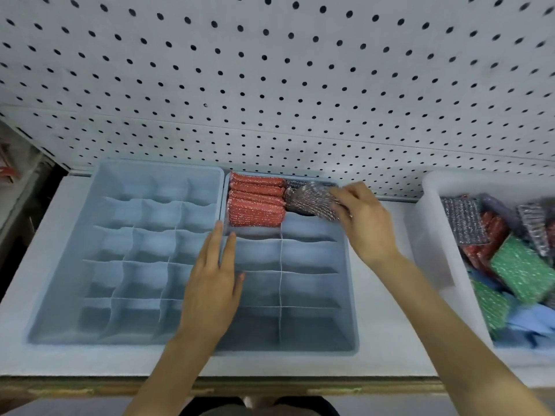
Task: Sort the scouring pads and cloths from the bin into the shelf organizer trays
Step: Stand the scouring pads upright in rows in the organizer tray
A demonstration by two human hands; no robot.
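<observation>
Altogether two trays (pixel 126 334), five red pads (pixel 255 202).

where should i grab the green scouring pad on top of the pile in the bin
Pinch the green scouring pad across its two long edges, coming from above. It lies flat and tilted on top of the pile in the white bin, its whole top face exposed and its edges apparently clear of neighbouring pads.

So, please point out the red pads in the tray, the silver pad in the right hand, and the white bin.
red pads (pixel 256 202), head view, middle of the packed row.
silver pad (pixel 309 197), head view, its exposed left part.
right hand (pixel 365 219), head view, back of hand.
white bin (pixel 432 235), head view, left wall.
</observation>
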